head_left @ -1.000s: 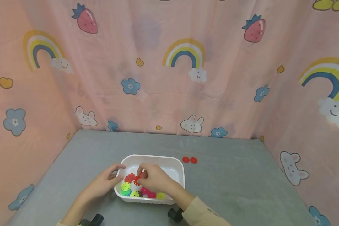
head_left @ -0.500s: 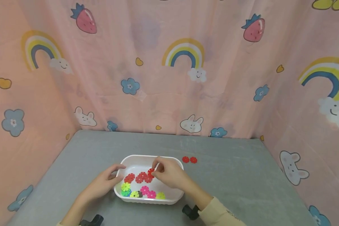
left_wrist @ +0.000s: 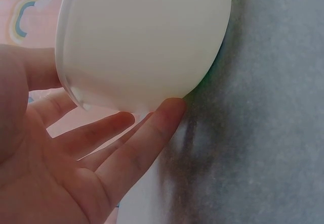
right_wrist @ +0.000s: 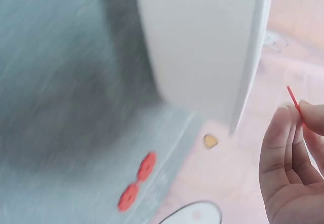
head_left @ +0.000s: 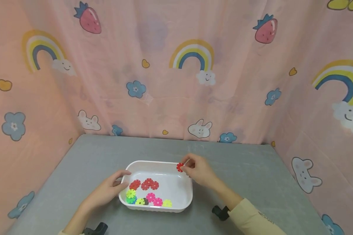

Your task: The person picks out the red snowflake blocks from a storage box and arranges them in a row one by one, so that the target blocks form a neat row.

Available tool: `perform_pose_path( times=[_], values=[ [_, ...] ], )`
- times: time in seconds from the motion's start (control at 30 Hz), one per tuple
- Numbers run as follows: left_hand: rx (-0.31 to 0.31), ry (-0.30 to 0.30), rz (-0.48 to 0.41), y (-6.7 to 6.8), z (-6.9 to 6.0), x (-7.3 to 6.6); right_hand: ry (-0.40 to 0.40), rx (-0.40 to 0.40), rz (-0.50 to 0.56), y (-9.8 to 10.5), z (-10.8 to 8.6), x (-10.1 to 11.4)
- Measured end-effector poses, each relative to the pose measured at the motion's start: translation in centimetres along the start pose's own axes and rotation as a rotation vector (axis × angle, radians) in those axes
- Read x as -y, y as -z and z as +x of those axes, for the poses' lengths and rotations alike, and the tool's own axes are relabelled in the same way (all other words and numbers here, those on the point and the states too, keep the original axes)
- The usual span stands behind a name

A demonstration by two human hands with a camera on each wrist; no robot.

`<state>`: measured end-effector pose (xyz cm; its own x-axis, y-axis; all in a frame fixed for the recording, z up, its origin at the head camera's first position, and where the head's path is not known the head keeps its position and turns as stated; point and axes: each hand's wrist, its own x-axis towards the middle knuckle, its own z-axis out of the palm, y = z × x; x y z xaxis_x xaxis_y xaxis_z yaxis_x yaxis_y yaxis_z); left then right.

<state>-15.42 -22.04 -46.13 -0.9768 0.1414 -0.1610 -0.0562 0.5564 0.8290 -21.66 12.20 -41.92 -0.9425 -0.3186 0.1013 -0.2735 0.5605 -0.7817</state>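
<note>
A red notched disc is held just above the rim at the far R corner of the white tray; no table contact is seen. By the R hand it is pinched btwn thumb and fingertips, w/ the gap closed to the disc's thickness. By the L hand the tray's L end is loosely held, thumb and fingers spread to either side of the wall.

Judged by looks, the disc is prob. v. light, thin, stiff plastic: not esp. fragile, though a smooth face may be slippery, and the notched edge prob. helps grip. It's best taken by the edge, or face-to-face btwn thumb & index, as now. The tray is prob. light & fairly rigid, best steadied by rim/wall.

No long axis is had by the disc, it being round. It's stood on edge approx. upright: its face is shown to the head cam, and only a thin red line is seen in the R wrist view. The tray's long axis is run L–R. Two loose red discs are laid flat on the table, side by side, beyond the tray's R end.
</note>
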Motion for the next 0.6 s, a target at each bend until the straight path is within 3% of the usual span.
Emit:
perform_pose_path(
  times=[0.17, 0.6],
  values=[
    [0.000, -0.007, 0.003, 0.0, 0.1, 0.1, -0.064, -0.046, 0.015, 1.5, 0.7, -1.6],
    [-0.006, -0.005, 0.012, -0.1, 0.2, 0.4, -0.122, -0.099, -0.035, 4.4, 1.2, -4.8]
  ],
)
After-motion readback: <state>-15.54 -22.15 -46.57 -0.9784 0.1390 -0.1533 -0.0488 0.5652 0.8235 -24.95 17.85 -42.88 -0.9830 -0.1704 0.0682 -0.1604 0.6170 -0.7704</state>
